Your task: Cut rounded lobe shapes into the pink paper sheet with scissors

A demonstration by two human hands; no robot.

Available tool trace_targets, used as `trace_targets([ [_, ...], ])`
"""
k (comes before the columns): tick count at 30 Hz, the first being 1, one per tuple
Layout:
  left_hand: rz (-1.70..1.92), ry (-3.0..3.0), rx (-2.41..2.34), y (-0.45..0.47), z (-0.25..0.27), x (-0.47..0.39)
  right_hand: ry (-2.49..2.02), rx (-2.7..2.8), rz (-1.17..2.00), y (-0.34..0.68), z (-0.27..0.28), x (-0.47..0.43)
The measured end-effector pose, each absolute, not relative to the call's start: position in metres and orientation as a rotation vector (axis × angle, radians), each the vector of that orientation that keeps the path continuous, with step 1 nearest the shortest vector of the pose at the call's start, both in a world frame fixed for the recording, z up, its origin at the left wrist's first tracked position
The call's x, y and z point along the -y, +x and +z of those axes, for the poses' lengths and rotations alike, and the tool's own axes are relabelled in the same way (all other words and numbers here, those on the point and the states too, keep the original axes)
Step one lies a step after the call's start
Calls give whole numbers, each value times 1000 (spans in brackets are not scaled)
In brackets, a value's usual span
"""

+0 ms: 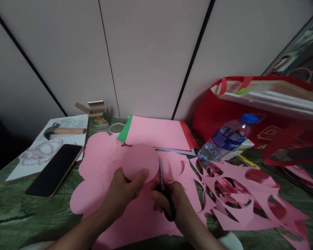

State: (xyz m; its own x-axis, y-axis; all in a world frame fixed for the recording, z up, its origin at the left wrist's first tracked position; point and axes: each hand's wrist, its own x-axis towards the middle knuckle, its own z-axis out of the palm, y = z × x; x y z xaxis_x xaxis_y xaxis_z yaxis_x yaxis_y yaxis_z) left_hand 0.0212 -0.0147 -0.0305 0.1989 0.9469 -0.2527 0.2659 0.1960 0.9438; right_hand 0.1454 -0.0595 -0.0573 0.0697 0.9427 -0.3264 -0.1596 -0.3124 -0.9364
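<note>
Left hand pinches the pink paper circle; right hand curls tight round black-handled scissors, blades at the circle's right edge, pink scraps farther right!

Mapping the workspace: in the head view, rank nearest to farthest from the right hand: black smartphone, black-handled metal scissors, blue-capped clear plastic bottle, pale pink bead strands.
From the right hand:
1. Scissors, in its grip.
2. Bottle, ahead and right.
3. Smartphone, left.
4. Bead strands, left, beyond the smartphone.
</note>
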Motion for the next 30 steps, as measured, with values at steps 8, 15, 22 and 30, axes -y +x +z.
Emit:
trace_targets([
  [8, 761, 1316, -1381, 23, -28, 16, -1331, 879, 1452, 145, -66, 61],
  [15, 653, 1312, -1425, 24, -25, 16, -1253, 931, 1375, 149, -74, 58],
  [22, 683, 1297, -1397, 22, -28, 16, -1224, 898, 1386, 149, -81, 57],
  [30, 709, 1295, -1377, 24, -27, 16, -1235, 922, 1389, 150, -75, 58],
])
